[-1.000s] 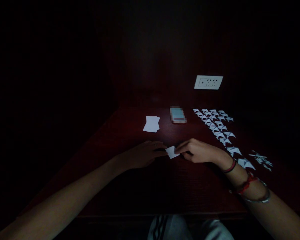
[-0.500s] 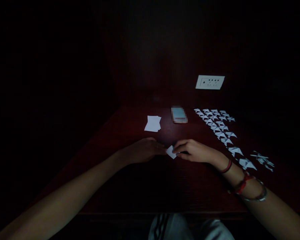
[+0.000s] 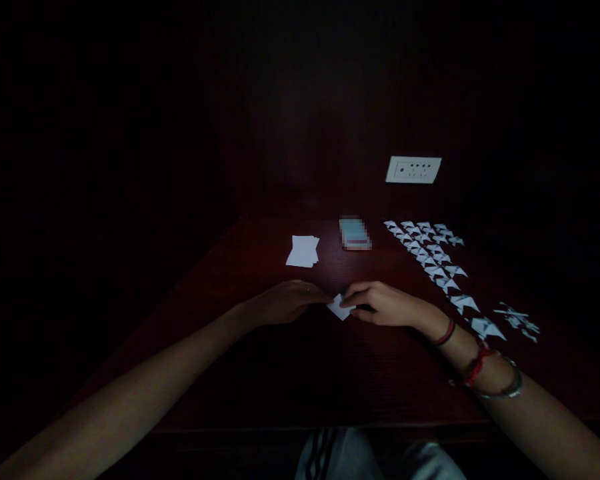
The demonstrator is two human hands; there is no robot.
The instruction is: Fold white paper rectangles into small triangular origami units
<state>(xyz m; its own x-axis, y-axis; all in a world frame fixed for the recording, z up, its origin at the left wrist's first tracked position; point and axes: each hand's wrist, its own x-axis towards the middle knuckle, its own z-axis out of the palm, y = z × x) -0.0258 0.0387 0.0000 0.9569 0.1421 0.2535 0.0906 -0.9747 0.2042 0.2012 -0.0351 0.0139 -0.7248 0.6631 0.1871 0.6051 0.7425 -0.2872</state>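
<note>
A small folded piece of white paper [image 3: 341, 309] lies between my hands on the dark red table [image 3: 300, 380], one corner toward me. My left hand [image 3: 290, 302] reaches it from the left, its fingertips on the upper left edge. My right hand [image 3: 380, 303] grips the paper from the right, with the index finger over it and the thumb at its lower right side. Fingers partly cover the paper, so its exact folds cannot be made out.
A stack of white paper sheets [image 3: 303, 251] lies beyond my left hand. A blurred phone-like object [image 3: 355, 233] is right of it. Rows of folded paper pieces [image 3: 435, 257] run along the right, near a pile of paper strips [image 3: 519, 320]. A socket plate [image 3: 413, 170] is on the wall.
My right fingers have shifted a little left over the paper. The left fingertips have moved from its left corner onto its upper left edge. The view has tilted slightly.
</note>
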